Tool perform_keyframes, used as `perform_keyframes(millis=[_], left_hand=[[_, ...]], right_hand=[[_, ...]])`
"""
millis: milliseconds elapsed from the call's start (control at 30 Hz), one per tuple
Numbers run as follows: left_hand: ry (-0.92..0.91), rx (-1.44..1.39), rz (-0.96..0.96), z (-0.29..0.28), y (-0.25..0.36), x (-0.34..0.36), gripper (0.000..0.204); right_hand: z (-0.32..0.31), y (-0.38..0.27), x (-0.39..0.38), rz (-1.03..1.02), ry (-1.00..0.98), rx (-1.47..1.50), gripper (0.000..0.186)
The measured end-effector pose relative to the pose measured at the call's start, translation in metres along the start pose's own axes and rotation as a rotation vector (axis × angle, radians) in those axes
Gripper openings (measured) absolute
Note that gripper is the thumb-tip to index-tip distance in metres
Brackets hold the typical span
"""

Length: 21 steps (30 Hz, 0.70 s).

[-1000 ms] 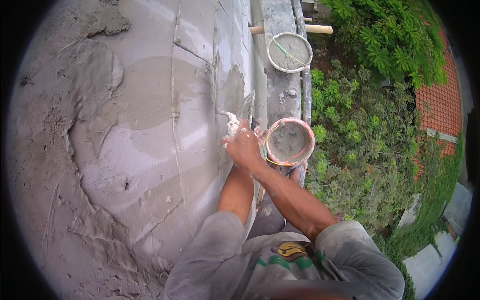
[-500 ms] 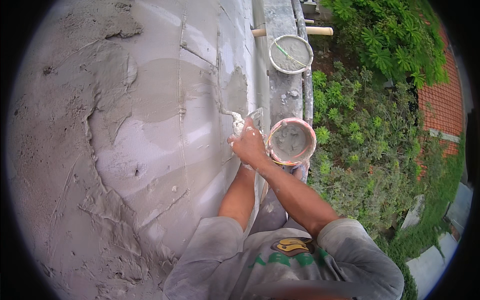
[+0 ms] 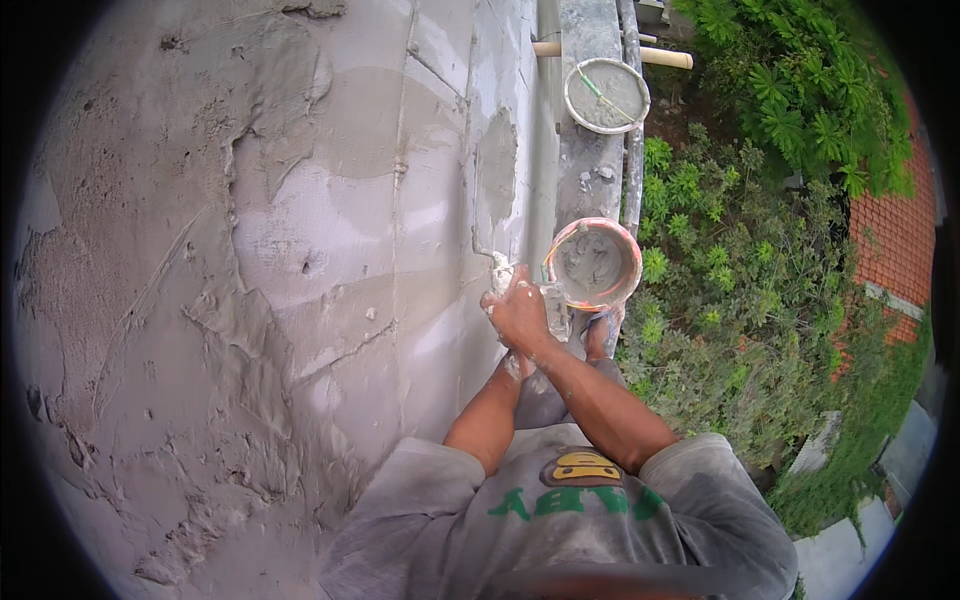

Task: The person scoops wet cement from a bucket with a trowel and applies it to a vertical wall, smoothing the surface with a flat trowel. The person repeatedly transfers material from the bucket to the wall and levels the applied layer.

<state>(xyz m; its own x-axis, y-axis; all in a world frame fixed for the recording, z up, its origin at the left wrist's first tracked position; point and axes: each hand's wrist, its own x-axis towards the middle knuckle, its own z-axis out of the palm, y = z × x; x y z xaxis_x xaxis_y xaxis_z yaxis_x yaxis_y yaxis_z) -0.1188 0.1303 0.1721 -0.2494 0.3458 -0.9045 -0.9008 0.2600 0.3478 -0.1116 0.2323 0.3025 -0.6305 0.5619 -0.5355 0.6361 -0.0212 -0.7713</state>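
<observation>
My right hand (image 3: pixel 524 318) is closed around the plaster-caked handle of a trowel (image 3: pixel 502 272), its thin neck reaching to the wall (image 3: pixel 340 220). Just beyond it, a darker patch of wet mortar (image 3: pixel 496 165) sits on the wall. My left hand (image 3: pixel 517 364) is behind and under the right one; only its plaster-spotted wrist area shows, and its fingers are hidden. A flat, mortar-smeared blade (image 3: pixel 557 310) sticks out at the right of my hands; what holds it is hidden. Beside it stands a pink-rimmed bucket (image 3: pixel 635 268) of grey mortar.
A second bucket (image 3: pixel 568 100), white-rimmed and holding mortar, stands farther along the narrow plank (image 3: pixel 590 190). A pole (image 3: pixel 667 59) crosses beyond it. A rail (image 3: pixel 632 150) runs along the plank's right edge, with a drop to bushes (image 3: pixel 730 290) and a tiled roof (image 3: pixel 885 250).
My hands and the trowel have come lower and nearer to me along the wall. The flat blade now shows right of my hand, nearer the pink-rimmed bucket. The whole view has shifted slightly.
</observation>
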Motion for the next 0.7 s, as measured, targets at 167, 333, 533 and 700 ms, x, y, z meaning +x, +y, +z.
perform_keyframes(millis=[167, 333, 533, 700], left_hand=[[0.03, 0.018, -0.022, -0.024, -0.012, -0.013, 0.03], [0.058, 0.011, 0.013, -0.035, -0.005, -0.008, 0.03], [0.056, 0.051, 0.028, -0.035, 0.014, -0.007, 0.03], [0.066, 0.056, 0.026, -0.036, 0.008, -0.009, 0.029]], right_hand=[[0.046, 0.019, -0.016, -0.107, 0.08, 0.124, 0.061], [0.03, 0.009, -0.022, 0.029, -0.105, 0.07, 0.073], [0.029, 0.002, -0.02, -0.039, 0.011, 0.094, 0.078], [0.036, -0.006, -0.019, 0.091, -0.07, 0.118, 0.069]])
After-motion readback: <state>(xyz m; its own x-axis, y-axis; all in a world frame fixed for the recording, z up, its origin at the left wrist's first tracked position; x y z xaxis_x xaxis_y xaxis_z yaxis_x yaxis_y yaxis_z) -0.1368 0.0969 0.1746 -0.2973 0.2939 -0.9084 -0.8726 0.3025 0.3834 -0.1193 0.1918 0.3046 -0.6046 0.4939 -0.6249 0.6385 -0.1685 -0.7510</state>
